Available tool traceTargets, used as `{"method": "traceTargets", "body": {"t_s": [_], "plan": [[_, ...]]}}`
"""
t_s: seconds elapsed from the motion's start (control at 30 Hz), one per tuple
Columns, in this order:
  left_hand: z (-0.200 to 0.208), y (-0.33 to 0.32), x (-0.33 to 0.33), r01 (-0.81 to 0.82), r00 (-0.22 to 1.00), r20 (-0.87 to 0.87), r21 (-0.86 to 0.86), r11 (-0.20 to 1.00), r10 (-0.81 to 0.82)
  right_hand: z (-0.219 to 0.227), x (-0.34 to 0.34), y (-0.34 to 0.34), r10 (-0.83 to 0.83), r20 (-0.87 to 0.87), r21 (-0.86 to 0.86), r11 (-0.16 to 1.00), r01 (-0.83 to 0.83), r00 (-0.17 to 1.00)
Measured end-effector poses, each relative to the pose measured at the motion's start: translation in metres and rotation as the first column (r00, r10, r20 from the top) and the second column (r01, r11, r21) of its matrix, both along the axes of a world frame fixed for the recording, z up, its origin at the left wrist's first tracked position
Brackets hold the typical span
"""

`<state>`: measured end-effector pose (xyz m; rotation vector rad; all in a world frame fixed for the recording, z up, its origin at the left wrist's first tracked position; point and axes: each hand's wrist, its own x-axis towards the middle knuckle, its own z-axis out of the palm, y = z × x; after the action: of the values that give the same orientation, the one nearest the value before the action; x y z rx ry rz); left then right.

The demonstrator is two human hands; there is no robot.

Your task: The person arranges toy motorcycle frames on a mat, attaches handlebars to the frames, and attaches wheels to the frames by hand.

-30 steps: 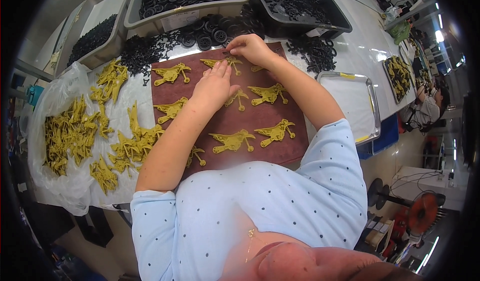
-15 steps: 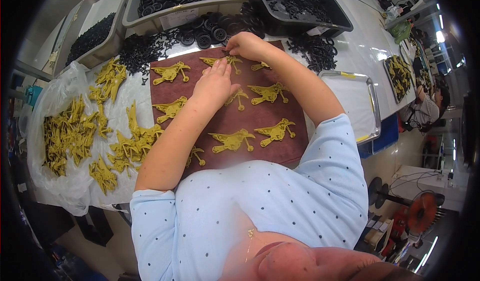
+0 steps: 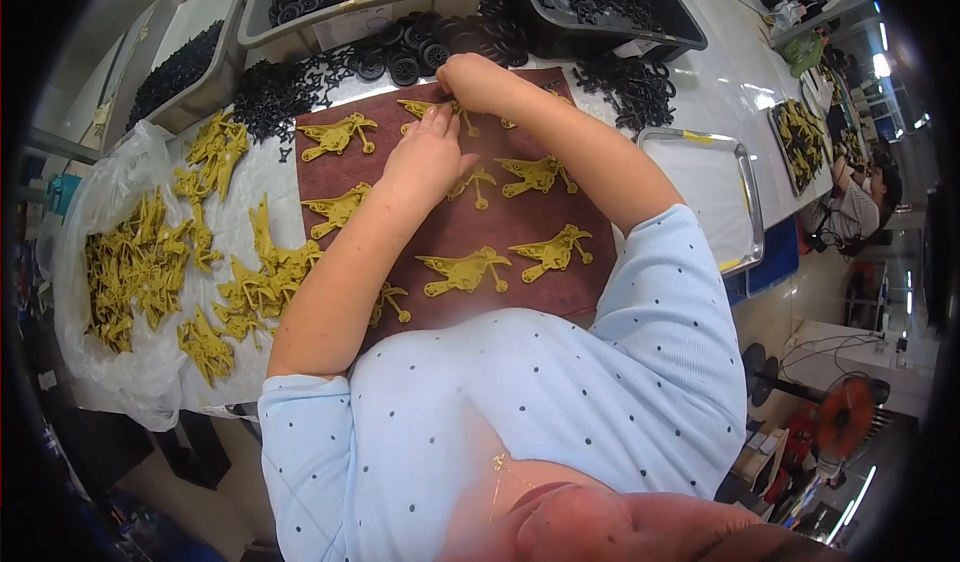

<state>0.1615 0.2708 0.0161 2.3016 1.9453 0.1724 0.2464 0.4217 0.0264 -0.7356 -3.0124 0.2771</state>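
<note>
Right hand [image 3: 480, 84] shifts slightly left over the top-row middle yellow part [image 3: 413, 108] on the red mat [image 3: 450, 227]; work apparently continues there. Its fingers curl, grip unclear; left hand [image 3: 424, 157] lies flat, fingers close together, at the part.

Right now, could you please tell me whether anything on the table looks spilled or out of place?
One small black piece lies just left of the maroon mat, apart from the black heap, so it looks stray. Loose wheels lie outside the grey bin, perhaps deliberately. The yellow parts on the mat show no clear damage.
</note>
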Motion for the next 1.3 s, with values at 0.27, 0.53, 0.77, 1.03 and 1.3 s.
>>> {"method": "traceTargets", "body": {"t_s": [0.27,0.53,0.77,1.03,1.3], "plan": [[-0.007,0.000,-0.006,0.044,0.999,0.031,0.000,0.999,-0.044,0.004,0.018,0.004,-0.128,0.007,-0.192,0.973,0.127,0.992],[-0.005,0.000,-0.012,0.057,0.996,0.070,-0.038,0.998,-0.054,0.032,0.160,0.034,-0.524,-0.222,-0.189,0.850,0.491,0.822],[0.015,-0.023,-0.014,0.074,0.997,0.002,0.137,0.988,-0.075,0.004,0.193,0.024,-0.754,-0.008,0.172,0.646,0.744,0.657],[0.031,-0.069,-0.067,-0.266,0.958,-0.129,-0.081,0.960,0.255,0.027,0.165,-0.008,-0.621,-0.285,0.010,0.760,0.650,0.731],[0.011,-0.067,-0.088,-0.269,0.963,-0.025,-0.096,0.958,0.268,0.041,0.049,-0.030,-0.495,-0.351,-0.776,0.629,0.049,0.795]]}}
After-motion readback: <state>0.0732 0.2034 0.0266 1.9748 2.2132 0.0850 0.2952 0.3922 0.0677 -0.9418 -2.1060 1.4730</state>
